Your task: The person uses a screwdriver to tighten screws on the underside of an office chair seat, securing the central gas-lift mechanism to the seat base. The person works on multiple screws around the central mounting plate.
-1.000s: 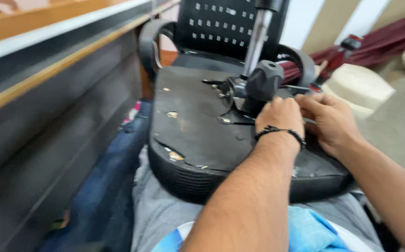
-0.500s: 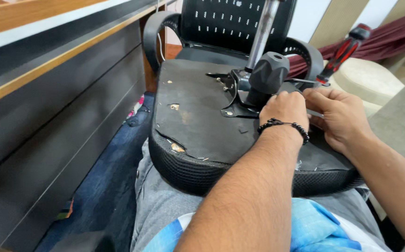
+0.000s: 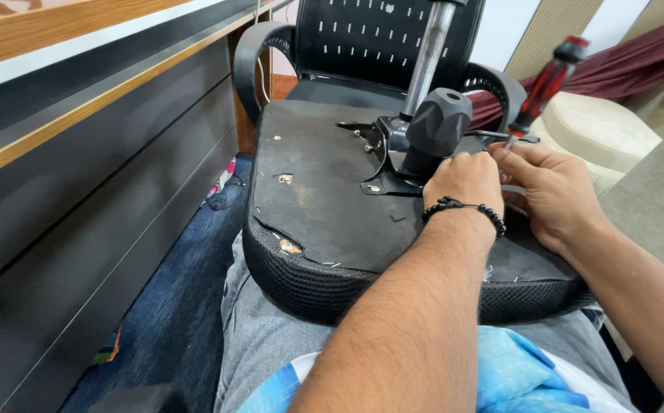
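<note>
Hands, left (image 3: pixel 466 180) and right (image 3: pixel 550 191), meet beside seat mechanism (image 3: pixel 424 138); each grip's state unclear.

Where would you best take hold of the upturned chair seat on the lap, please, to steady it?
Probably the rounded mesh rim of the chair seat, from the left edge. That edge curves thick and bare, overhanging the lap, so fingers could wrap under it. The middle is crowded: the metal mechanism plate, knob and gas column stand there, and the left hand and right hand work beside them.
</note>
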